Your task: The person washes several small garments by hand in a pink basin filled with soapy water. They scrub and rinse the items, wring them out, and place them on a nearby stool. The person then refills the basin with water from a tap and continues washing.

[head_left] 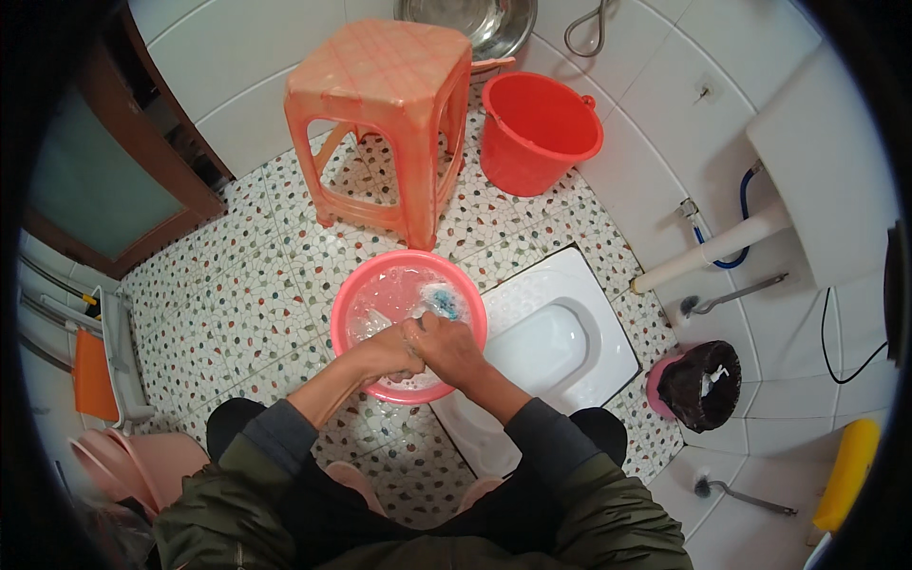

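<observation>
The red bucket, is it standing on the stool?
No, the red bucket stands on the floor to the right of the stool.

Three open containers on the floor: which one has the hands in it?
The pink basin, with both hands in soapy water; red bucket and black-lined bin stand apart.

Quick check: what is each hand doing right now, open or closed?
Left hand: closed, in the pink basin; contents unclear.
Right hand: closed against the left; contents unclear.

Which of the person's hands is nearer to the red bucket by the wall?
The right hand. It is in the pink basin, on the side toward the red bucket; the left hand is beside it, farther away.
</observation>
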A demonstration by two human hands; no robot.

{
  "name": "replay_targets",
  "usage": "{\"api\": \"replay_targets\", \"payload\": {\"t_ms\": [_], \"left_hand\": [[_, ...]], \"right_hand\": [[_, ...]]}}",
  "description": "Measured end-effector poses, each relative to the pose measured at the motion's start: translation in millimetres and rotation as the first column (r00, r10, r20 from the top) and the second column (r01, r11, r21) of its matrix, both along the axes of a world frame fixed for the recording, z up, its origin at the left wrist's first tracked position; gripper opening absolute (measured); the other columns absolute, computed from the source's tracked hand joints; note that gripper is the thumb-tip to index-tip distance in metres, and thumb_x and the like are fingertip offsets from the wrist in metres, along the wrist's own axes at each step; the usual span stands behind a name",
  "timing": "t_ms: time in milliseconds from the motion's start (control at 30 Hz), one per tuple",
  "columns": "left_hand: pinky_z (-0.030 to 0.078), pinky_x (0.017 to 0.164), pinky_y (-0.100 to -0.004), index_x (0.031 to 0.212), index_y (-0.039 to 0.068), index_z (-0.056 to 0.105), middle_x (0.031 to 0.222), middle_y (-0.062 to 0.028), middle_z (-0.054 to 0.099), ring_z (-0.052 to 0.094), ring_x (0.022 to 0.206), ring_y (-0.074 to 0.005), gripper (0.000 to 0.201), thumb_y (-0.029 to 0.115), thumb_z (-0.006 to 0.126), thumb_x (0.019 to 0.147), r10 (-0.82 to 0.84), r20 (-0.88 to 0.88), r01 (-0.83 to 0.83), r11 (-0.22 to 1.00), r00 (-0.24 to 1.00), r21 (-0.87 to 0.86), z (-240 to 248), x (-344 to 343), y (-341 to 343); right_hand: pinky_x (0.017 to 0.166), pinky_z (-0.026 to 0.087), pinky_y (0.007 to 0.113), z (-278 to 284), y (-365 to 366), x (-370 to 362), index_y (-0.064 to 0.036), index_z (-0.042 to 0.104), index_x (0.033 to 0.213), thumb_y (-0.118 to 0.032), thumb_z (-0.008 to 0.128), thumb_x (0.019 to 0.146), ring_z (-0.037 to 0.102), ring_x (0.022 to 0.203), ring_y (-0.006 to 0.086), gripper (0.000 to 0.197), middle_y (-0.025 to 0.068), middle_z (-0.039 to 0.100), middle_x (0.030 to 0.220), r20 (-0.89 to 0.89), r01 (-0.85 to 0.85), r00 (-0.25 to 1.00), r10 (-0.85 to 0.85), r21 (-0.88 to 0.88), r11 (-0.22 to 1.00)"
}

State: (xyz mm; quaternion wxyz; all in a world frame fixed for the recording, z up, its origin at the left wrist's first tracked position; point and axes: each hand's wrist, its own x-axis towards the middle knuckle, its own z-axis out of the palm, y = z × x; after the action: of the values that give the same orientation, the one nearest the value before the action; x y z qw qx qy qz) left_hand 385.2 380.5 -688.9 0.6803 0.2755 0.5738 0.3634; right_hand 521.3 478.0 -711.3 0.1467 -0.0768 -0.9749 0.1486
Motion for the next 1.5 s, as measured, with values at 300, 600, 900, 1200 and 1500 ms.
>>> {"api": "replay_targets", "payload": {"t_ms": [300, 600, 900, 1200, 1500], "left_hand": [[0.052, 0.069, -0.0494, 0.107, -0.006, 0.046, 0.084, -0.0295, 0.065, 0.067, 0.081, -0.0429, 0.043, 0.012, 0.068, 0.075, 0.003, -0.889, 0.221, 0.968, 0.457, 0.117, -19, 15, 17], [0.053, 0.051, -0.0418, 0.093, 0.005, 0.052, 0.076, -0.0166, 0.061, 0.066, 0.06, -0.0315, 0.014, 0.008, 0.059, 0.081, 0.233, -0.972, 0.541, 0.821, -0.024, 0.183, -29, 10, -1], [0.046, 0.043, -0.0316, 0.08, 0.003, 0.064, 0.07, -0.0134, 0.066, 0.064, 0.053, -0.0189, 0.011, 0.009, 0.068, 0.072, 0.122, -0.68, -0.07, 0.992, 0.723, 0.104, -16, -23, 6], [0.027, 0.039, -0.0225, 0.079, 0.005, 0.059, 0.062, -0.0022, 0.055, 0.05, 0.048, -0.0095, 0.01, 0.005, 0.067, 0.073, -0.088, 0.28, 0.15, 0.966, 0.956, -0.21, 9, -25, 5], [0.041, 0.045, -0.0316, 0.076, 0.002, 0.057, 0.066, -0.0083, 0.056, 0.051, 0.05, -0.0178, 0.012, 0.008, 0.066, 0.071, -0.182, -0.417, 0.139, 0.981, 0.891, -0.133, 11, 3, 4]], "right_hand": [[0.049, 0.049, 0.045, -14, 9, -5, -0.0053, 0.057, 0.097, -0.013, 0.061, 0.08, 0.066, 0.059, 0.0322, 0.02, 0.0154, 0.066, 0.069, 0.162, 0.202, 0.969, -0.186, -0.086, 0.976], [0.066, 0.052, 0.042, -41, 10, -9, -0.0011, 0.059, 0.102, -0.015, 0.066, 0.074, 0.067, 0.074, 0.0323, 0.033, 0.018, 0.066, 0.074, 0.296, 0.191, 0.955, 0.024, -0.675, 0.713], [0.086, 0.049, 0.041, 29, 11, -4, -0.0025, 0.031, 0.142, -0.007, 0.072, 0.076, 0.06, 0.104, 0.0359, 0.077, 0.0235, 0.057, 0.115, 0.202, 0.275, 0.96, -0.196, -0.823, 0.497], [0.072, 0.053, 0.038, 15, 0, 7, -0.0071, 0.049, 0.133, -0.01, 0.06, 0.082, 0.058, 0.097, 0.0331, 0.053, 0.0188, 0.05, 0.114, -0.106, -0.089, 0.991, 0.087, -0.016, 0.996], [0.047, 0.046, 0.038, 2, -7, 8, -0.0081, 0.057, 0.104, -0.013, 0.058, 0.082, 0.063, 0.056, 0.0265, 0.023, 0.0095, 0.058, 0.072, 0.081, 0.046, 0.995, -0.055, 0.107, 0.993]]}}
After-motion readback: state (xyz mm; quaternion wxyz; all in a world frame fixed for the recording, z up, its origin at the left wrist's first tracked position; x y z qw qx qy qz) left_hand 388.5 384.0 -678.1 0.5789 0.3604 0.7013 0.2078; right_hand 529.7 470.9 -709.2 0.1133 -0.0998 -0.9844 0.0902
